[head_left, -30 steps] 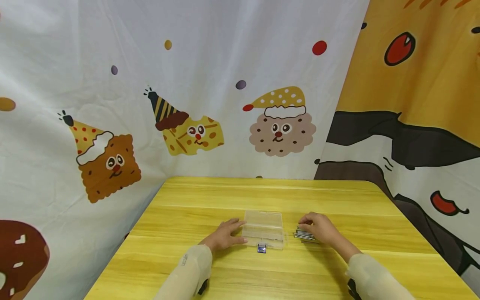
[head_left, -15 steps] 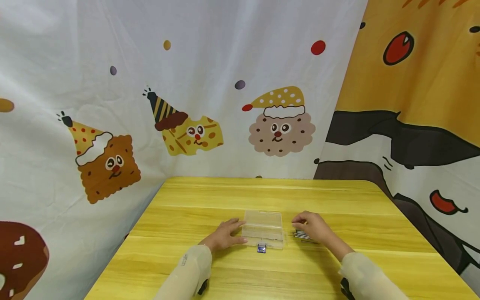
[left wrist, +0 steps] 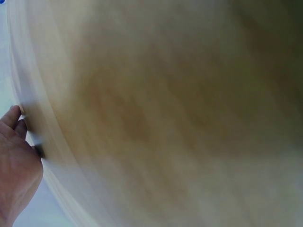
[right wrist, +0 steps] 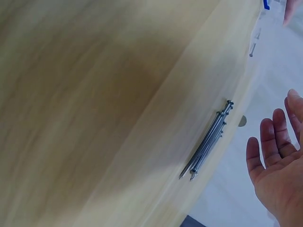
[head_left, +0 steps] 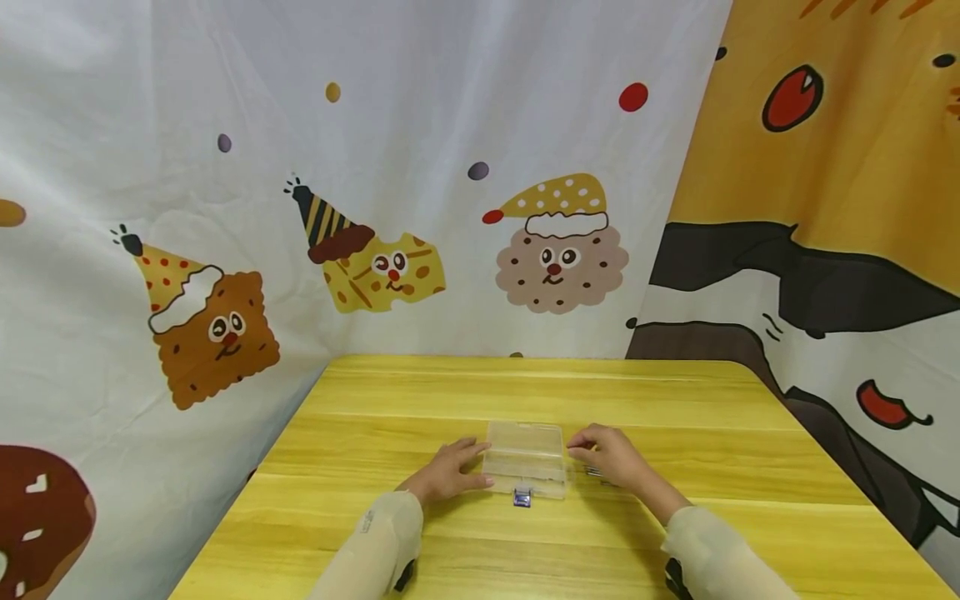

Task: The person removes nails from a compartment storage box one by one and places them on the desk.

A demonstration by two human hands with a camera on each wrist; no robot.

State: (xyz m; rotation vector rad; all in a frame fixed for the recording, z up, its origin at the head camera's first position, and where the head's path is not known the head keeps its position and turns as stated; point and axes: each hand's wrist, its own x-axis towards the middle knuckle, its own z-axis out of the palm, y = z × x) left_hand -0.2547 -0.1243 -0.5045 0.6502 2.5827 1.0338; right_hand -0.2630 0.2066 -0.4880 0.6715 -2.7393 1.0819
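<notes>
A clear plastic box (head_left: 525,439) with its lid raised lies mid-table, a blue latch (head_left: 522,497) at its front. My left hand (head_left: 447,473) rests along the box's left side, fingers and thumb extended against it; the left wrist view catches only part of that hand (left wrist: 16,161). My right hand (head_left: 611,457) hovers just right of the box, thumb and index fingertips together. I cannot tell whether a nail is between them. Beneath it lies a bundle of long steel nails (right wrist: 208,139), mostly covered in the head view. A small nail-like piece (right wrist: 252,49) shows at the box.
The wood-grain table (head_left: 465,546) reaches back to a white curtain (head_left: 420,125) printed with cartoon snacks. A yellow, black and white printed cloth (head_left: 825,250) hangs on the right.
My right hand has shifted left from above the nails towards the box's right edge. The left hand and the box have stayed in place.
</notes>
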